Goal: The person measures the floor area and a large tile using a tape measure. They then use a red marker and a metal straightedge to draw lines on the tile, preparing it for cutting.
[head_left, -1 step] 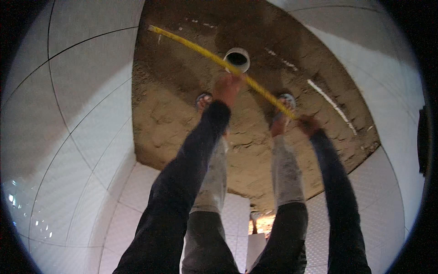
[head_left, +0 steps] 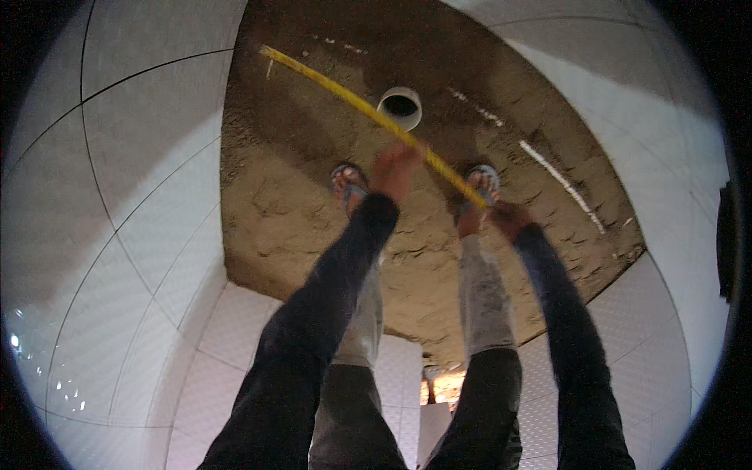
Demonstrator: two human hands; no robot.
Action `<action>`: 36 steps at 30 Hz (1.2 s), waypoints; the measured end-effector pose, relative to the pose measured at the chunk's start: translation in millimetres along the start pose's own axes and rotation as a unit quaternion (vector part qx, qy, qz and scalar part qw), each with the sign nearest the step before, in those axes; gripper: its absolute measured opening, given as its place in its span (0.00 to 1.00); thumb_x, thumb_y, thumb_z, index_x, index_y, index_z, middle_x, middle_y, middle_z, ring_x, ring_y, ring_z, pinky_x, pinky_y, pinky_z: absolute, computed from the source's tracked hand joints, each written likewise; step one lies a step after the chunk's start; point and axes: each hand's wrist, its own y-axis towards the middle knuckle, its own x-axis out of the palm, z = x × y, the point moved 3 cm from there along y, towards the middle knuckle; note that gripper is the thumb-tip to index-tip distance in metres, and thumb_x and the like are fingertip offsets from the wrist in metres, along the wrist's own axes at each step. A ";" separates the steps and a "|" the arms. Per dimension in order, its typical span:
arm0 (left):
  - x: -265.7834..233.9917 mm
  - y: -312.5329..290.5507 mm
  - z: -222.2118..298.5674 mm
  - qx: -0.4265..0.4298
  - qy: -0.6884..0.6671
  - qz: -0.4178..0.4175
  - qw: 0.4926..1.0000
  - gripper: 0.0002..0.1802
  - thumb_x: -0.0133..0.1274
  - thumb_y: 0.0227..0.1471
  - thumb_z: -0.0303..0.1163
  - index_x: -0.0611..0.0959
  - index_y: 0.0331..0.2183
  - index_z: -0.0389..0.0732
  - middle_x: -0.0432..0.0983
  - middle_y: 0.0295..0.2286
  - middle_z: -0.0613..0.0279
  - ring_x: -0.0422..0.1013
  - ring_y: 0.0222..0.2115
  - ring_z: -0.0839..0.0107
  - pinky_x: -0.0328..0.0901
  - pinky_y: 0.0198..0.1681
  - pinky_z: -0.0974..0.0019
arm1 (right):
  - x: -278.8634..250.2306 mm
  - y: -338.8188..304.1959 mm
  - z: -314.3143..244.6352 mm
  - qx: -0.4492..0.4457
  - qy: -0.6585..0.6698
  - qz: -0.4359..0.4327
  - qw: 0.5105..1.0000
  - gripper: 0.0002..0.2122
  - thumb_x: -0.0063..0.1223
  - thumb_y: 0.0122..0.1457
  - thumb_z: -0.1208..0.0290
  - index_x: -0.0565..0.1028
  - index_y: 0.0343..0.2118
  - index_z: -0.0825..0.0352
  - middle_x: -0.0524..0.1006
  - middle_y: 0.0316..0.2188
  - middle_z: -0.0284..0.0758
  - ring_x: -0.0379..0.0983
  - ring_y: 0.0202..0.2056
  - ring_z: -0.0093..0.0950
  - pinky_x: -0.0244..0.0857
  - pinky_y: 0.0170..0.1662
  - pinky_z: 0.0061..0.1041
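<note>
A yellow tape measure blade (head_left: 337, 88) stretches slantwise above the sandy ground, from far left to near right. It passes just in front of the open mouth of a white round pipe (head_left: 400, 109) set in the sand. My left hand (head_left: 397, 168) is closed at the blade's middle, its fingers somewhat blurred. At the near right end my right hand (head_left: 511, 218) is closed on the tape; whether a case sits inside that hand is hidden. The far end of the tape lies by a short pale mark in the sand.
My sandalled feet (head_left: 484, 180) stand on the sand (head_left: 423, 282) behind the pipe. A white line (head_left: 564, 186) runs along the ground at right. Large pale tiled walls (head_left: 157, 180) rise on both sides, with textured light tiles (head_left: 235, 329) at the near edge.
My right hand has moved left, nearer my left hand. The left hand and the tape's middle have come slightly toward me, away from the pipe. The whole view has shifted a little.
</note>
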 end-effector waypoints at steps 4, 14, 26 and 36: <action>42.9 -80.8 2.8 -0.078 -0.290 -0.017 0.954 0.22 0.53 0.57 0.48 0.80 0.40 0.37 0.76 0.33 0.61 0.71 0.34 0.72 0.64 0.38 0.65 | -15.0 8.4 -139.2 -0.058 -0.007 -0.034 0.998 0.16 0.47 0.59 0.62 0.76 0.44 0.66 0.80 0.38 0.41 0.77 0.40 0.36 0.69 0.48 0.34; -27.0 -125.4 -49.0 -0.131 -0.261 -0.128 0.948 0.31 0.41 0.61 0.56 0.76 0.47 0.38 0.74 0.30 0.64 0.70 0.32 0.72 0.64 0.38 0.64 | -18.7 12.6 -248.4 0.019 0.425 -0.008 0.905 0.15 0.56 0.56 0.58 0.79 0.36 0.66 0.80 0.28 0.35 0.77 0.29 0.25 0.70 0.33 0.28; -8.9 -30.6 -137.3 -0.032 -0.183 -0.094 0.978 0.27 0.44 0.59 0.56 0.82 0.30 0.40 0.74 0.21 0.66 0.69 0.23 0.72 0.63 0.30 0.67 | -51.0 135.1 -197.2 0.104 0.597 0.160 0.779 0.11 0.59 0.56 0.62 0.78 0.37 0.64 0.79 0.28 0.30 0.71 0.20 0.20 0.59 0.19 0.21; 28.0 5.7 -148.8 -0.058 -0.262 -0.069 0.961 0.27 0.46 0.59 0.55 0.83 0.31 0.38 0.74 0.22 0.66 0.69 0.25 0.74 0.64 0.33 0.66 | -90.0 147.8 -201.2 0.108 0.566 0.165 0.800 0.12 0.60 0.56 0.63 0.77 0.35 0.67 0.79 0.24 0.31 0.73 0.21 0.20 0.59 0.18 0.20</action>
